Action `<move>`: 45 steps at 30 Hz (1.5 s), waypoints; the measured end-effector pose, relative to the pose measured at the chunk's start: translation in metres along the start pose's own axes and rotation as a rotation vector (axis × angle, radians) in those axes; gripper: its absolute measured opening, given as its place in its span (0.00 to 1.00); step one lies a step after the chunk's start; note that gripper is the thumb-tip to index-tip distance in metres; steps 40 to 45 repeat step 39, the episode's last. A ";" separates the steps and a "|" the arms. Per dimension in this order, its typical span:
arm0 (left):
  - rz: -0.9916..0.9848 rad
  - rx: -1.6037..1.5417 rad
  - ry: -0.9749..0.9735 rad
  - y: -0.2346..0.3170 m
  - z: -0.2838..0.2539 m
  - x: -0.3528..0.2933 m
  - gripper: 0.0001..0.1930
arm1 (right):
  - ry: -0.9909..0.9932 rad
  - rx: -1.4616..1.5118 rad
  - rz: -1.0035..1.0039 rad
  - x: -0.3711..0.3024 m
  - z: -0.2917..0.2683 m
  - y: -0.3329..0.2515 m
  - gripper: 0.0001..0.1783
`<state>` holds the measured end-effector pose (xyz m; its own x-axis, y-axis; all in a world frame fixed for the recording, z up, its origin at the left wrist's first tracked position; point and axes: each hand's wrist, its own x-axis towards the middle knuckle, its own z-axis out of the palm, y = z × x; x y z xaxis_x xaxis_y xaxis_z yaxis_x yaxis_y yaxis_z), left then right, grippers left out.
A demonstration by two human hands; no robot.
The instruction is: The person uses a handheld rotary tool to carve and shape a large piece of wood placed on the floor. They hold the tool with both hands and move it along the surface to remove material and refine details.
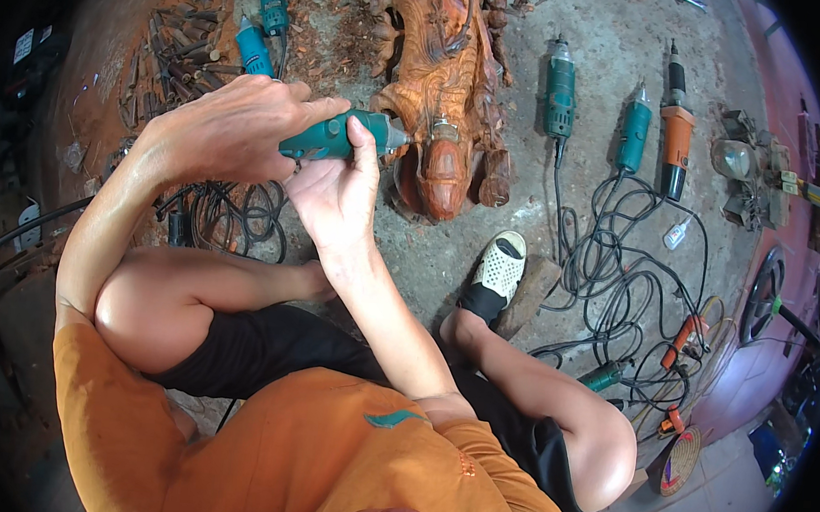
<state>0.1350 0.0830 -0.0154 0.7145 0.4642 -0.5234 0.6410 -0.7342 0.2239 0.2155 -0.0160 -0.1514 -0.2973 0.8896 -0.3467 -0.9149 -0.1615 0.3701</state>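
Note:
Both hands are on a teal die grinder (328, 140), which lies level with its metal nose toward the carving. My left hand (234, 120) wraps over its rear from above, the index finger stretched along the top. My right hand (339, 180) grips the body from below, its thumb up against the front. Just beyond the nose stands a reddish-brown wood carving (441, 77) with a rounded near end and deep carved ridges. Whether the grinder's bit touches the wood, I cannot tell.
Two more grinders (274, 4) lie at the far left beside a basket of chisels (182, 50). On the right are a green grinder (560, 91), a teal one (634, 129), an orange one (676, 141) and tangled black cords (609, 260). My white clog (502, 265) is near a wood block (529, 298).

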 end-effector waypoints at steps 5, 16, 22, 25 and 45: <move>-0.014 -0.039 -0.008 0.005 -0.002 -0.005 0.40 | 0.014 0.013 -0.008 -0.003 -0.001 0.005 0.23; -0.027 -0.062 -0.003 0.007 0.011 -0.010 0.42 | 0.011 -0.053 -0.026 -0.008 -0.008 0.003 0.22; -0.013 -0.060 -0.017 0.009 0.015 -0.012 0.41 | 0.041 -0.058 -0.048 -0.013 -0.014 0.007 0.23; -0.010 -0.062 -0.042 0.012 0.015 -0.013 0.41 | 0.022 -0.081 -0.049 -0.016 -0.016 0.008 0.24; 0.070 -0.128 -0.032 0.019 0.016 -0.027 0.40 | 0.085 -0.189 -0.101 -0.033 -0.018 0.019 0.26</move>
